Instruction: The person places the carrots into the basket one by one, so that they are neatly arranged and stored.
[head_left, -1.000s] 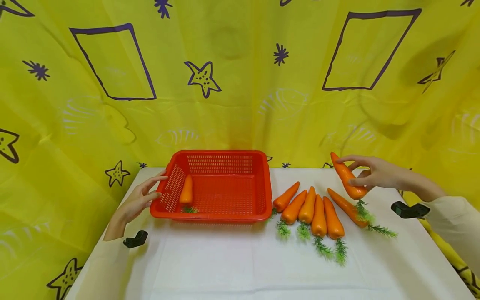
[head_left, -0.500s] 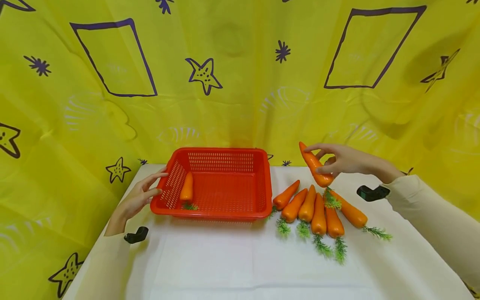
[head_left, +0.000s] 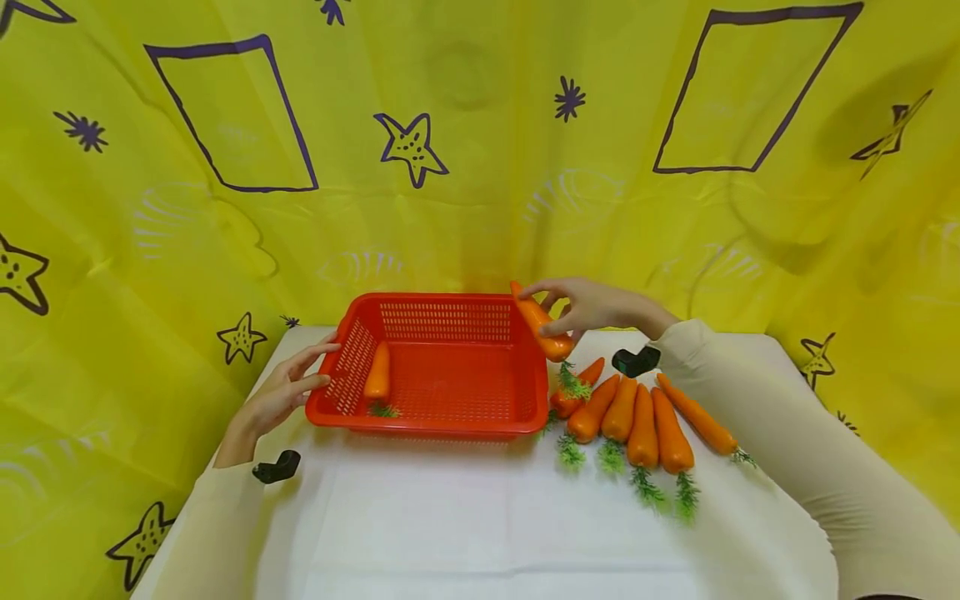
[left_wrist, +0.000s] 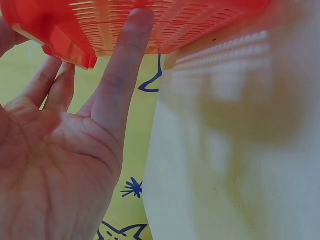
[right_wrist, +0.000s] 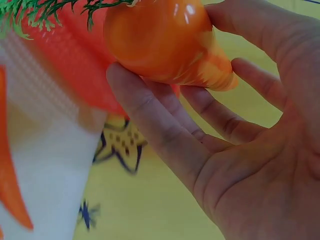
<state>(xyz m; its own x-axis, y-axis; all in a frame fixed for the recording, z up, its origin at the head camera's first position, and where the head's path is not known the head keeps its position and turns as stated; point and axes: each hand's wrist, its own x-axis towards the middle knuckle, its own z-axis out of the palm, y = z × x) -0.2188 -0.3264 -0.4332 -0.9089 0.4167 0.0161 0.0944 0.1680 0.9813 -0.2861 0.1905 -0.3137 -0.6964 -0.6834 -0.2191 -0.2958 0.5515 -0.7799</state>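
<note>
My right hand (head_left: 596, 304) pinches an orange carrot (head_left: 542, 325) with a green leafy top, its tip slanting up to the back left. Hand and carrot hang at the right rim of a red plastic basket (head_left: 427, 427). In the right wrist view, fingertips press along the sides of this carrot (right_wrist: 160, 40). My left hand (head_left: 273, 402) holds the basket's left end. In the left wrist view, the thumb lies against the slotted wall of the basket (left_wrist: 185, 22), while other fingers reach the rim. One carrot (head_left: 378, 375) lies inside, at the basket's left.
Several more carrots (head_left: 643, 429) lie fanned out right of the basket, their green tops toward the front. A white cloth (head_left: 450, 517) covers the table. Behind it hangs a yellow curtain (head_left: 480, 217) with dark drawings.
My right hand has carried the carrot leftward, from above the far right carrot to the basket's right rim. My left hand stays at the basket's left end.
</note>
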